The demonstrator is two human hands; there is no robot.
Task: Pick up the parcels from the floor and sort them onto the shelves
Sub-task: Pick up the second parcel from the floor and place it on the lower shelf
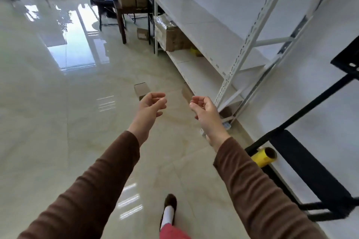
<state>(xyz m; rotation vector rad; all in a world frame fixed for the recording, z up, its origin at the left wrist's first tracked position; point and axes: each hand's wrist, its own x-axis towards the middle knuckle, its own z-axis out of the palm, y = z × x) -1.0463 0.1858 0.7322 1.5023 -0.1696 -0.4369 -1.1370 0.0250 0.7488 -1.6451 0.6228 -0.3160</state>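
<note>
A small brown cardboard parcel (141, 89) stands on the glossy floor just beyond my left hand (152, 105). My left hand is raised above the floor with its fingers loosely curled and holds nothing. My right hand (204, 108) hovers level with it, fingers curled and apart, also holding nothing. Another brown parcel (186, 93) lies on the floor by the shelf's front edge, between my hands and the white metal shelving (204, 31) on the right. A large taped cardboard box (169, 35) sits on the lower shelf at its far end.
A dark wooden table (124, 8) with several cardboard boxes stands at the back. A small box (142, 34) sits under it. A black frame (303, 170) and a yellow roll (265, 156) are at the right. My foot (169, 209) is on the floor below.
</note>
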